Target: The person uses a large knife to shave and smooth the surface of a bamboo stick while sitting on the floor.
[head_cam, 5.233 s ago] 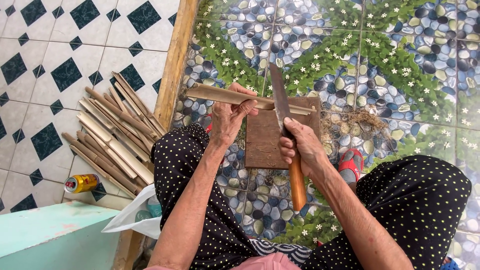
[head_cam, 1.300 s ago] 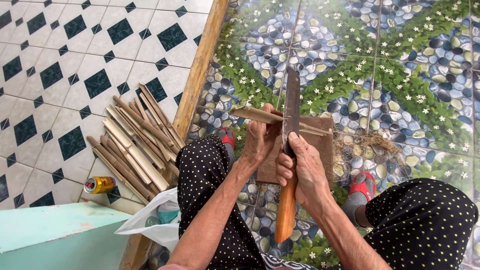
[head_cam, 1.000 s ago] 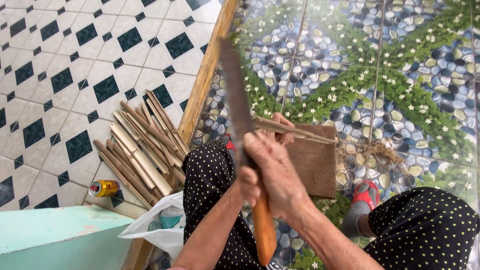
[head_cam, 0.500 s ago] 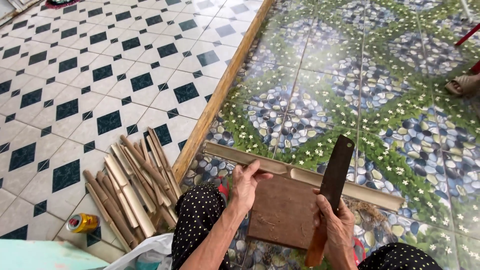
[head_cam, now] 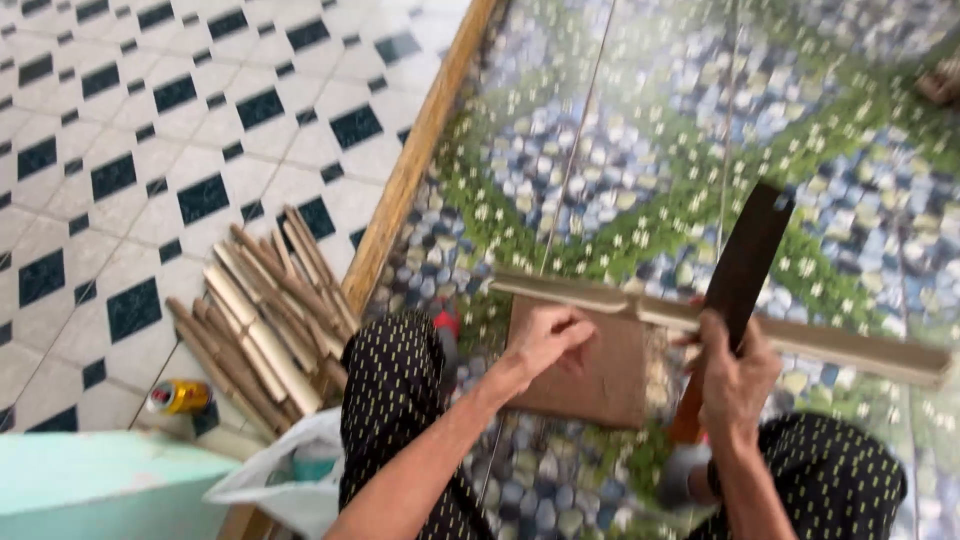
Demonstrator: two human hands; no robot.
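A long pale bamboo strip [head_cam: 800, 335] is seen lying crosswise over a brown wooden block [head_cam: 590, 375], which rests on the patterned pebble-and-flower floor [head_cam: 600, 130] between the person's knees. The left hand [head_cam: 550, 338] is laid on the strip where it crosses the block, its fingers [head_cam: 578, 325] curled together over the strip and pressing it down. A broad dark-bladed knife [head_cam: 742, 262] with a reddish-brown wooden handle is gripped by the right hand [head_cam: 735, 375], the fingers closed tightly round the handle just below the blade; the blade is held tilted up and away, its lower part close against the strip, though contact cannot be made out through the motion blur. Black trousers with small pale dots [head_cam: 395, 400] are worn over both knees. To the left, beyond a wooden threshold strip [head_cam: 420, 160], a pile of split bamboo sticks [head_cam: 265, 320] is stacked on the white-and-dark tiled floor [head_cam: 130, 130]. A small yellow can [head_cam: 178, 396] lies on its side just beside the pile. A white plastic bag [head_cam: 285, 475] is seen near the left knee, next to a pale green surface [head_cam: 90, 495] in the lower left corner.
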